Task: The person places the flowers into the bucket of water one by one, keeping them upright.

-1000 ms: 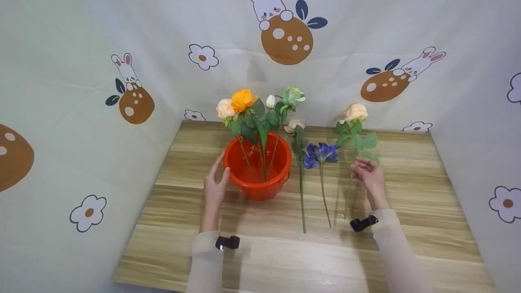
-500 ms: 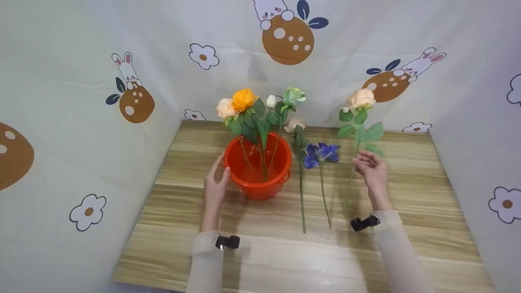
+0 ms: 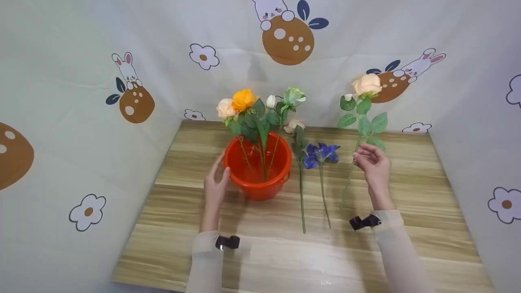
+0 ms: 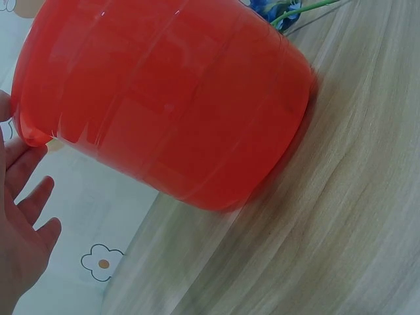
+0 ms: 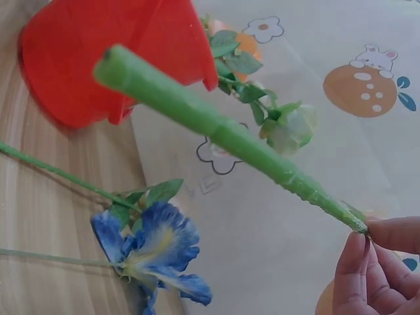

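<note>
My right hand (image 3: 376,169) pinches the green stem of a peach rose (image 3: 366,84) between thumb and fingertips. In the right wrist view that stem (image 5: 230,138) points toward the camera, its cut end raised off the table. My left hand (image 3: 215,185) rests against the left side of a red bucket (image 3: 260,191), fingers spread and fairly straight at the rim. In the bucket stand an orange rose (image 3: 243,100), another peach rose (image 3: 226,108), a white bud (image 3: 271,101) and a pale green rose (image 3: 294,96).
Between bucket and right hand, a blue-purple flower (image 3: 321,154) and a pale pink rose (image 3: 294,125) lie on the wood-grain table (image 3: 285,260), stems toward me. Behind the table hangs a patterned cloth (image 3: 346,36).
My right hand has lifted the peach rose, moving slightly away from me and to the right; its bloom now stands higher against the cloth. The left hand and bucket have stayed put.
</note>
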Available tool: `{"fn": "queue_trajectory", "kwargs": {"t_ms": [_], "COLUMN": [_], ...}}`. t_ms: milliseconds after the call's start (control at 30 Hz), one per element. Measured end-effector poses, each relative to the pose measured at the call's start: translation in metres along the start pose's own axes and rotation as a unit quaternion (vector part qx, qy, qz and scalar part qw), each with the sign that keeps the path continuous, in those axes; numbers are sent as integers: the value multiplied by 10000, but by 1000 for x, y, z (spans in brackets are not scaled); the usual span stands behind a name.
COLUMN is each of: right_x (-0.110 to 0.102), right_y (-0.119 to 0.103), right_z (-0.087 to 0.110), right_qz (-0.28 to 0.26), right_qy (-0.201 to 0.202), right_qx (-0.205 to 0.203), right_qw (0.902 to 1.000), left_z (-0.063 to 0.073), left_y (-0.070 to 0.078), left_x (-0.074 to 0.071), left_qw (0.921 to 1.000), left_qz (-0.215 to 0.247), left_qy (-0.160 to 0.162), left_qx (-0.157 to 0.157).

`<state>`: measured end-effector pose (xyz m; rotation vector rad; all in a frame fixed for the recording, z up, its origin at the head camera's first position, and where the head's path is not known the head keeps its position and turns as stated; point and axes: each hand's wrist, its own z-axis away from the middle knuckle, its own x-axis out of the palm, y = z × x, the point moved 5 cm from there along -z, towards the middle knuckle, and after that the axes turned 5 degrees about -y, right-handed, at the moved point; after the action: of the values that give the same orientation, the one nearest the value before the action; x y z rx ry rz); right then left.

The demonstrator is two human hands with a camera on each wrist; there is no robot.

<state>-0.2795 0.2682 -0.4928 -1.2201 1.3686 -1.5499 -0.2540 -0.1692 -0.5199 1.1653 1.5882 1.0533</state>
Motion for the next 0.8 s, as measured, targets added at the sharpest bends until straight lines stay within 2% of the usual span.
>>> {"fn": "queue_trajectory", "kwargs": {"t_ms": [167, 800], "right_x": [7, 54], "right_y": [-10, -47], "right_z": [1, -3], "right_qz": [-77, -404], "right_qy": [-37, -397], "right_qx": [-53, -763], "right_qw": [9999, 9955], "left_z": [0, 0], "left_y": [3, 0], "left_x": [0, 0], "left_qw": [9999, 9998], "left_qz": [-38, -169], "left_qy": [-15, 1], "left_qx": [108, 42]}}
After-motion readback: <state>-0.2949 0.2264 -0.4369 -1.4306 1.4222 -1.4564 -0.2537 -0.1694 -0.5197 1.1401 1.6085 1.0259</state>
